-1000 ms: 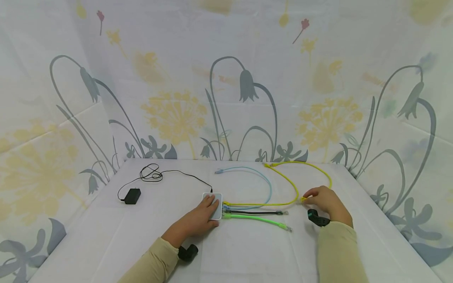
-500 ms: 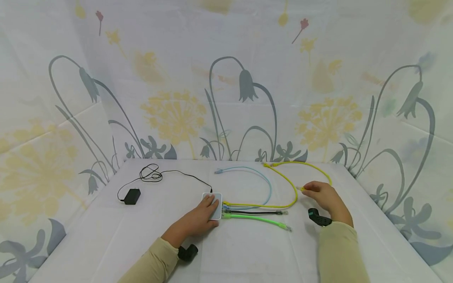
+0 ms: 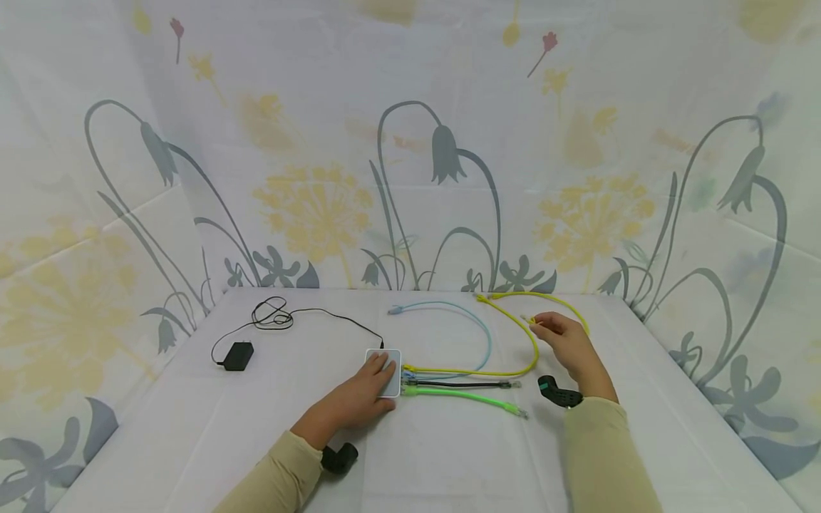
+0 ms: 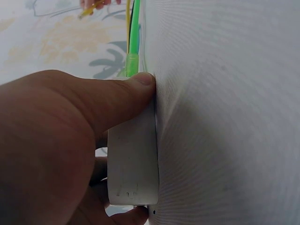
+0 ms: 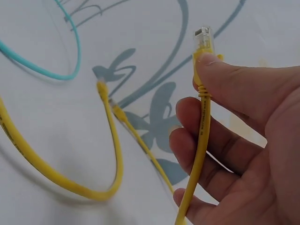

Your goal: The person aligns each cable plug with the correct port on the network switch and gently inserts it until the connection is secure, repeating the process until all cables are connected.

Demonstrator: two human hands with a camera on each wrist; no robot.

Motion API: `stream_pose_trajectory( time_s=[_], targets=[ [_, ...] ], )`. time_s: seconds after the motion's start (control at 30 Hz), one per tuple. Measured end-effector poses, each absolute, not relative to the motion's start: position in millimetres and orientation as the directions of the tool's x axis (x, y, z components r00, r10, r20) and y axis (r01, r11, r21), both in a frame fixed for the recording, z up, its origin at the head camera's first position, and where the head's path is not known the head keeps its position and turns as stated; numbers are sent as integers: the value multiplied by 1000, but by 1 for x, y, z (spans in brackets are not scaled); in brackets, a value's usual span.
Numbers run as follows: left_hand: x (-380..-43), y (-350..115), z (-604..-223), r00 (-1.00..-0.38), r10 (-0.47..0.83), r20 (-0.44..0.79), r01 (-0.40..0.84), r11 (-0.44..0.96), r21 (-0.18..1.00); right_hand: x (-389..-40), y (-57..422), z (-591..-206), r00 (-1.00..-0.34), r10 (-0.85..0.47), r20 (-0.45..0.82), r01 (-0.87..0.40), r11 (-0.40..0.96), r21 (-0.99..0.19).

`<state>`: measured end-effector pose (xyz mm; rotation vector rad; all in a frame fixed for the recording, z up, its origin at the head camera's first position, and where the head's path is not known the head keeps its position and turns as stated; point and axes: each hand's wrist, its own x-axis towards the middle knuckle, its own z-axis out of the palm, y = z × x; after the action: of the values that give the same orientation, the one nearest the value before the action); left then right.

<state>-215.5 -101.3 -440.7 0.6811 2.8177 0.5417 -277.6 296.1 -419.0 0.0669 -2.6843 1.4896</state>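
Observation:
A small white network switch (image 3: 388, 385) lies on the table under my left hand (image 3: 355, 395). Fingers spread across its top, while the thumb (image 4: 136, 86) presses its near side in the left wrist view. My right hand (image 3: 571, 345) pinches a yellow Ethernet cable (image 5: 201, 126) just behind its clear plug, between thumb and forefinger. The plug is raised above the table and points up in the right wrist view. Another yellow Ethernet cable (image 3: 536, 349), a light blue one (image 3: 489, 335), a short black one (image 3: 462, 385) and a green one (image 3: 458, 393) run from the switch's right side.
A black power adapter (image 3: 239, 356) lies at the left, its thin cord (image 3: 272, 317) coiled and leading to the back of the switch. A patterned cloth backdrop (image 3: 410, 214) stands behind the white table (image 3: 449, 463).
My right hand has lifted the yellow Ethernet cable's plug and carried it left and away from me, over the other yellow cable. My left hand stays on the network switch.

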Motion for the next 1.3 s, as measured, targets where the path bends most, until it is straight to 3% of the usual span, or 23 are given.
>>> stream_pose_trajectory(
  time_s=[0.63,1.3],
  targets=[
    [-217,-102,-441,-872,479,-103,408,826,388,-284,261,-422,-976,-139,167,-212,435,-875],
    [-216,-102,-440,-874,471,-115,396,830,393,-286,226,-429,-948,-279,153,-280,498,-821]
  ],
)
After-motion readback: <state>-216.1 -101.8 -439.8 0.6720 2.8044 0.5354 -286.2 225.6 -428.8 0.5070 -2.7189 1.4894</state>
